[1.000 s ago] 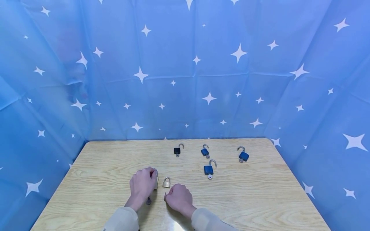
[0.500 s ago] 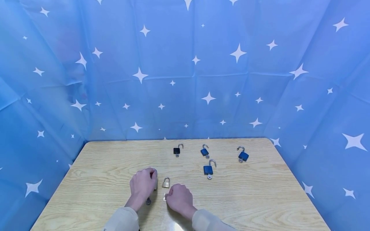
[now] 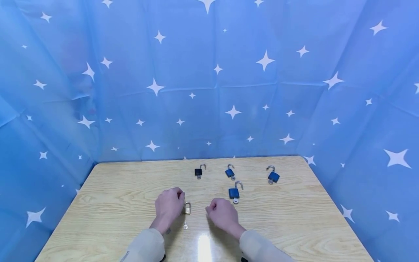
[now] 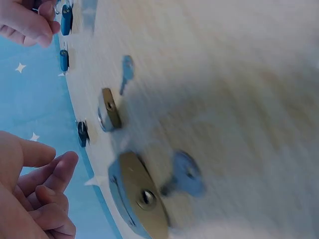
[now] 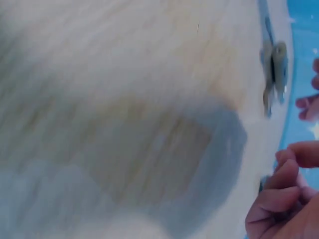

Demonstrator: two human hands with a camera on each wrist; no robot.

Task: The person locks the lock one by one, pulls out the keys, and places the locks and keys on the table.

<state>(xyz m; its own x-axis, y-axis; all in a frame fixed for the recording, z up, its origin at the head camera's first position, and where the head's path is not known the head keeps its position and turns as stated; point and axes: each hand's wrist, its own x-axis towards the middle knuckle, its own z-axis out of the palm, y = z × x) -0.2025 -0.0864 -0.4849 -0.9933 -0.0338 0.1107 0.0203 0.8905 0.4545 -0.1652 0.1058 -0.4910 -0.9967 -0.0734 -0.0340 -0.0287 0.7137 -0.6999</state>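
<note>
1. The small brass padlock lies on the table, just right of my left hand, its shackle looking closed. Its keyhole end faces me and the small key, probably to keep lock and key paired.
2. The large brass padlock is beside my left hand, with the large key near its keyhole, likely for the same reason.
3. My left fingers are loosely bent, gripping nothing.
4. My right hand is loosely curled, nothing visible in it.
5. Farther back lie the black padlock and three blue padlocks, shackles swung out, keys inserted, perhaps grouped apart from the brass ones.
</note>
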